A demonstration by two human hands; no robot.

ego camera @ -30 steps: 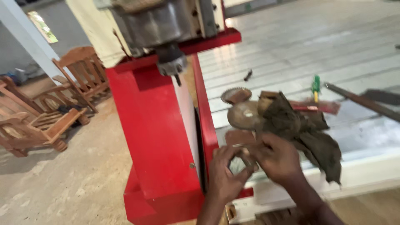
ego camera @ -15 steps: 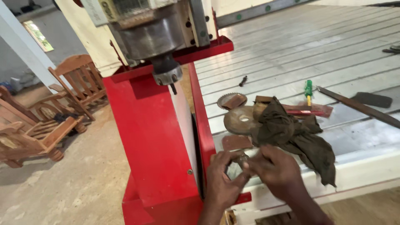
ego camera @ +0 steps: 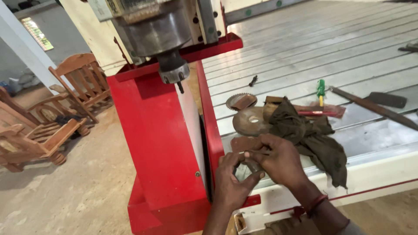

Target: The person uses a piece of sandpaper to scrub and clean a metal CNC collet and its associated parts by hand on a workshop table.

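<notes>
My left hand [ego camera: 233, 182] and my right hand [ego camera: 278, 159] meet at the near edge of a grey slatted machine bed [ego camera: 305, 56]. Together they pinch a small dark metal part [ego camera: 251, 164] between thumbs and fingertips; the part is mostly hidden by the fingers. Just beyond the hands lie a rusty round disc with a centre hole [ego camera: 251, 121], a toothed saw blade [ego camera: 241, 101] and a dark brown rag [ego camera: 309, 135]. The spindle with a thin bit [ego camera: 174, 72] hangs above and to the left, on a red gantry column [ego camera: 161, 143].
A green-handled screwdriver [ego camera: 321, 89], a flat red strip [ego camera: 320, 111] and a long dark metal bar [ego camera: 374, 109] lie on the bed to the right. A small black bit [ego camera: 253, 81] rests farther back. Wooden chairs [ego camera: 82, 85] stand on the concrete floor at left.
Both hands stay together at the bed's edge, fingers shifting on the small part. The view has tilted so the spindle and bed sit slightly differently in frame.
</notes>
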